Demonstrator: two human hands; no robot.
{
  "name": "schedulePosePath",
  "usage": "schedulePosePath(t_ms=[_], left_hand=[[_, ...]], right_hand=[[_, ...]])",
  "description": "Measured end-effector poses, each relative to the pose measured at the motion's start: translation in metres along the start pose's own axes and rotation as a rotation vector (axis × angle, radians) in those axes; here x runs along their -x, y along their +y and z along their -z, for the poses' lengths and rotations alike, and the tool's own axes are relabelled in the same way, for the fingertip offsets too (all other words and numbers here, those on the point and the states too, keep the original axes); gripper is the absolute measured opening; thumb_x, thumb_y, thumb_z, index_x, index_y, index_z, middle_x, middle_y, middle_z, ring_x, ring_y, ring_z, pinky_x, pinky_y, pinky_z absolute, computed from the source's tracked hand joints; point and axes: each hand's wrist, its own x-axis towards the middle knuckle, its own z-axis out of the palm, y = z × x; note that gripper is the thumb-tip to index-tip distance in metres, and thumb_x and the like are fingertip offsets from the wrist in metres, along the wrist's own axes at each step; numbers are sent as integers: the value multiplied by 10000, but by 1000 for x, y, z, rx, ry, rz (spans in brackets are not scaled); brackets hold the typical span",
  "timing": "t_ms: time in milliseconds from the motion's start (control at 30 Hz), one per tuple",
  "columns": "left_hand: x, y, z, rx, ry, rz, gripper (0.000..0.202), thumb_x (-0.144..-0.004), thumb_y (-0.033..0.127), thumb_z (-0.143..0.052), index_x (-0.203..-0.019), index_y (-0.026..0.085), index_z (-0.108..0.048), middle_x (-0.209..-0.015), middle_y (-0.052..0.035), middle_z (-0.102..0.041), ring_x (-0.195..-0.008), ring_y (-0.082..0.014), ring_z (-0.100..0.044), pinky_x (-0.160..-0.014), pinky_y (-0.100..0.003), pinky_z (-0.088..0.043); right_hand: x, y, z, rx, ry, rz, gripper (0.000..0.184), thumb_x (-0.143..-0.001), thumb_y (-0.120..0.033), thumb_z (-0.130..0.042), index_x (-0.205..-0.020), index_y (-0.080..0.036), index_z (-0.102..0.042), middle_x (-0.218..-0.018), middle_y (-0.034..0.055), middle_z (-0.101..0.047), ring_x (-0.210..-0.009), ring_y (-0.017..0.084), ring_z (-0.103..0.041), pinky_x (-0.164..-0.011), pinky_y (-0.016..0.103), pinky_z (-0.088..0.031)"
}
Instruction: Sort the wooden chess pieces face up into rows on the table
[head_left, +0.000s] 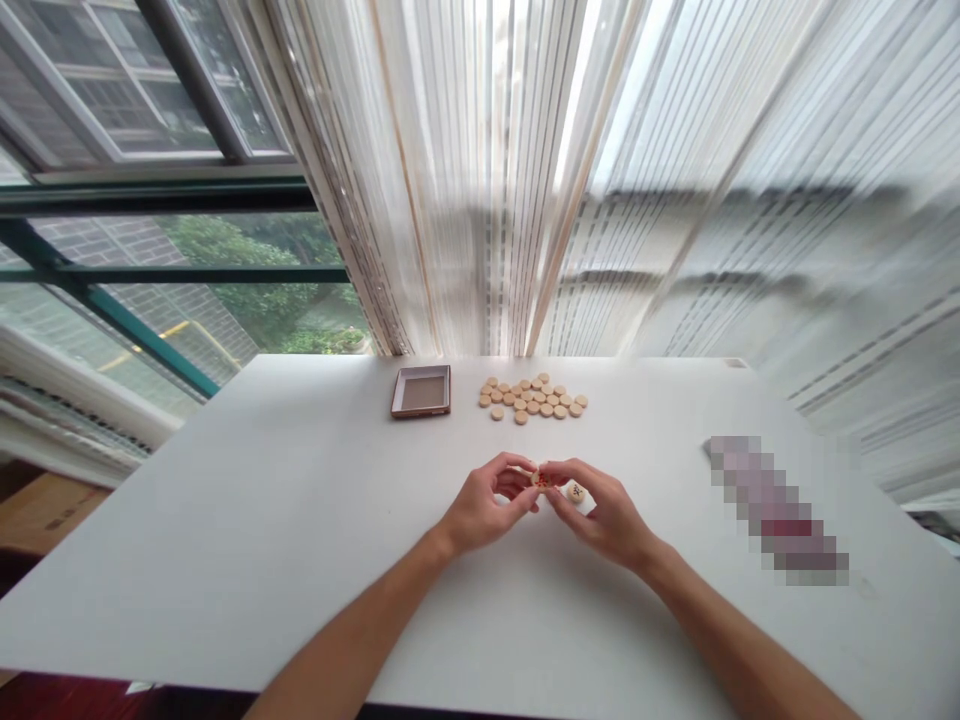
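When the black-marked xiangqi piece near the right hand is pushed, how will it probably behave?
The black-marked xiangqi piece will probably slide rather than tip, as it lies face up. Its round outline suggests possible rolling if turned on edge. The table looks smooth, so it may offer little resistance.

Bright daylight through curtain [480, 180] beyond right grip [606, 515] | soft shadow on desk [247, 520] below it | edges stretched | pixelated patch [780, 512] rightward
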Motion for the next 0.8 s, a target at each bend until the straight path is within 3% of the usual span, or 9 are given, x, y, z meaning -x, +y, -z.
schedulePosePath(t_ms=[433,567,800], left_hand=[[4,-2,-4,-224,-18,-154,258,-898,270,-639,-1140,195,-591,-1002,-75,-753,-862,-184,-721,-802,-321,-576],[4,-2,-4,-292,3,-173,267,-877,283,-666,-1125,200,-614,-992,-62,-746,-809,-165,-702,-788,-309,-580],[1,-6,-5,-258,30,-158,285,-884,316,-665,-1131,184,-613,-934,-58,-726,-777,-153,-693,-762,-294,-584]], right_hand=[[3,9,-6,8,44,-57,94,-933,-292,-621,-986,-221,-654,-859,41,-706,-744,165,-668,-686,287,-564],[4,7,-7,4,37,-80,97,-944,-298,-604,-967,-219,-658,-825,35,-703,-722,163,-664,-651,274,-547],[4,10,-6,-13,28,-68,151,-983,-242,-517,-1058,-224,-647,-929,54,-725,-782,161,-678,-746,299,-557]])
